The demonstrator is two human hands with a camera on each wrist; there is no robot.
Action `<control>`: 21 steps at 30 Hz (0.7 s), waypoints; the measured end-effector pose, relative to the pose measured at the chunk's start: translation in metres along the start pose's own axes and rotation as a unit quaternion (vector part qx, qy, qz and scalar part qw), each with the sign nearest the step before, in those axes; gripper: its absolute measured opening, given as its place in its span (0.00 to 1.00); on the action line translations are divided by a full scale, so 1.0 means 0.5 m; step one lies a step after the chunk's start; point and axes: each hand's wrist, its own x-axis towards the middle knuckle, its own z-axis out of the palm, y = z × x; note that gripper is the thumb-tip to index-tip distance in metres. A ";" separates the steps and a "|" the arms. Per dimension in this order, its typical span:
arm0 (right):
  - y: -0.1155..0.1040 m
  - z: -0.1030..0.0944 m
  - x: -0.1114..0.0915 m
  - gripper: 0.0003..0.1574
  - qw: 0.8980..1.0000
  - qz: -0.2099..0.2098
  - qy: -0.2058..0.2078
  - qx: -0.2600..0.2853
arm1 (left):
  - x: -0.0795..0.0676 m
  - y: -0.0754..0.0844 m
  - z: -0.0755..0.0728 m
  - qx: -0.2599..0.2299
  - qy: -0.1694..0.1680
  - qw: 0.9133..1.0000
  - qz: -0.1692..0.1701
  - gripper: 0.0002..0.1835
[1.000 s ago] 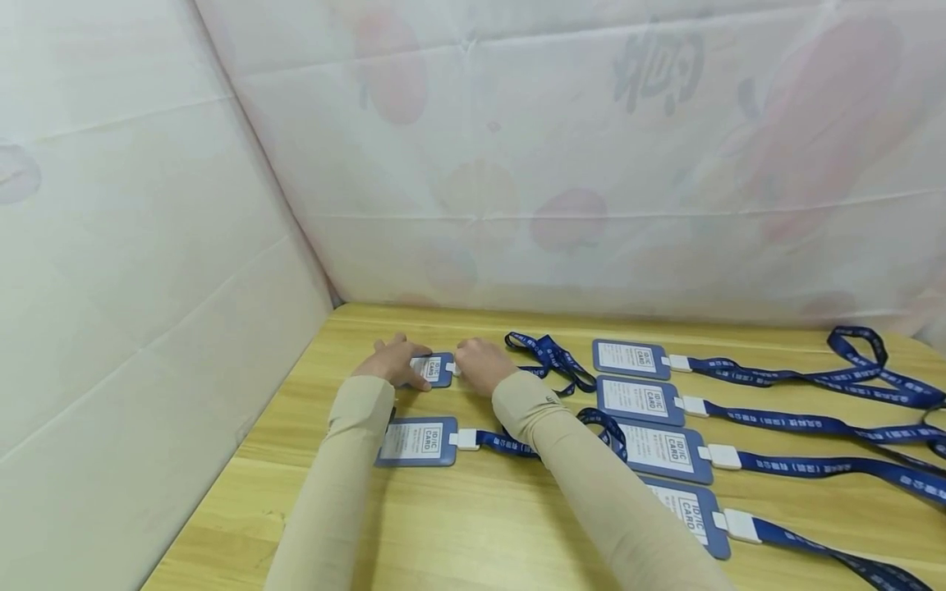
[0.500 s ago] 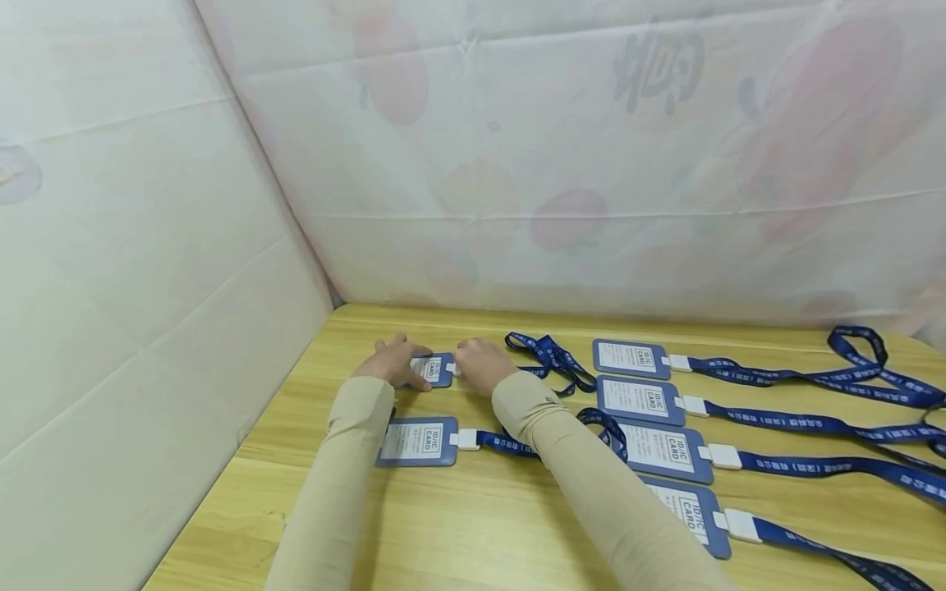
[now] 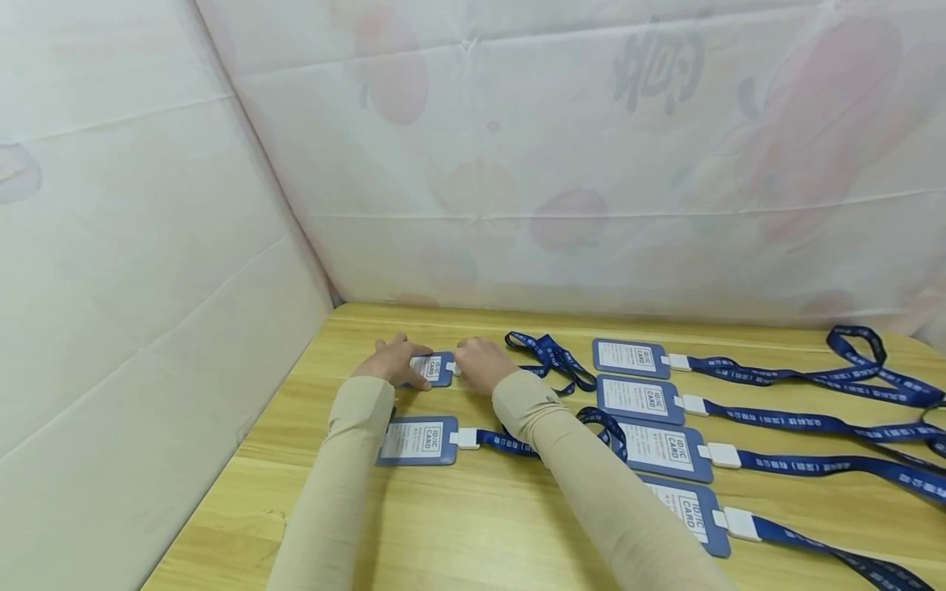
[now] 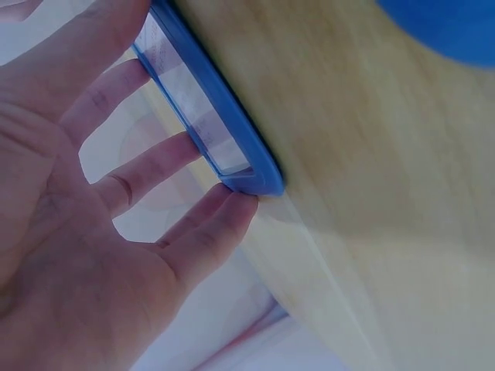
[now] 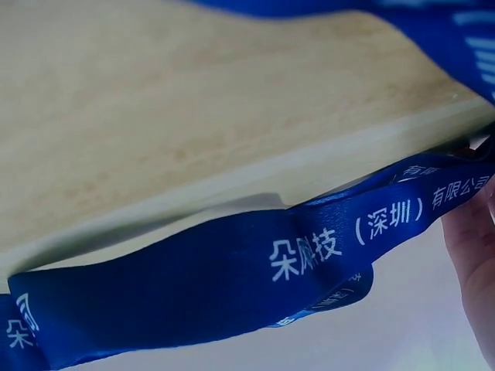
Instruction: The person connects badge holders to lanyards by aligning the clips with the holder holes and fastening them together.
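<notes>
At the back left of the table, my left hand [image 3: 388, 363] holds a blue ID card holder [image 3: 441, 369] by its opposite edges, thumb on the near side. In the left wrist view several fingertips touch the frame of the holder [image 4: 203, 100]. Just right of it, my right hand [image 3: 484, 364] grips the clip end of its blue lanyard, with a bit of white clip [image 3: 454, 369] showing; its fingertips are hidden. The rest of that lanyard [image 3: 554, 355] lies in loose loops beyond the hand, and the right wrist view shows the strap [image 5: 193, 286] up close.
A second card holder [image 3: 419, 441] with a lanyard lies nearer, partly under the left sleeve. Several more holders, such as the back one [image 3: 631, 359], form a column at right, their lanyards [image 3: 805, 423] stretched rightward. A draped wall [image 3: 480, 164] rises behind the table [image 3: 458, 525].
</notes>
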 end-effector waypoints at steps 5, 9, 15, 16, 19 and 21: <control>-0.003 0.000 -0.001 0.09 1.000 0.011 -0.001 -0.003 | 0.000 0.001 0.002 -0.001 0.002 1.000 -0.004 0.35; -0.003 0.004 0.002 0.09 1.000 0.020 -0.002 -0.007 | -0.002 0.002 0.003 -0.008 0.005 1.000 -0.006 0.35; -0.002 0.004 0.003 0.09 1.000 0.016 0.002 -0.008 | -0.003 0.002 0.003 -0.017 0.007 1.000 -0.011 0.35; -0.002 0.003 0.003 0.09 1.000 0.016 0.001 -0.008 | -0.004 0.002 0.003 -0.019 0.007 1.000 -0.010 0.35; -0.004 -0.001 0.001 0.10 1.000 0.019 -0.006 -0.001 | -0.003 0.000 0.002 -0.022 0.007 1.000 -0.008 0.35; -0.005 -0.002 0.001 0.09 1.000 0.021 -0.006 0.005 | -0.004 -0.002 0.001 -0.020 0.005 1.000 -0.004 0.35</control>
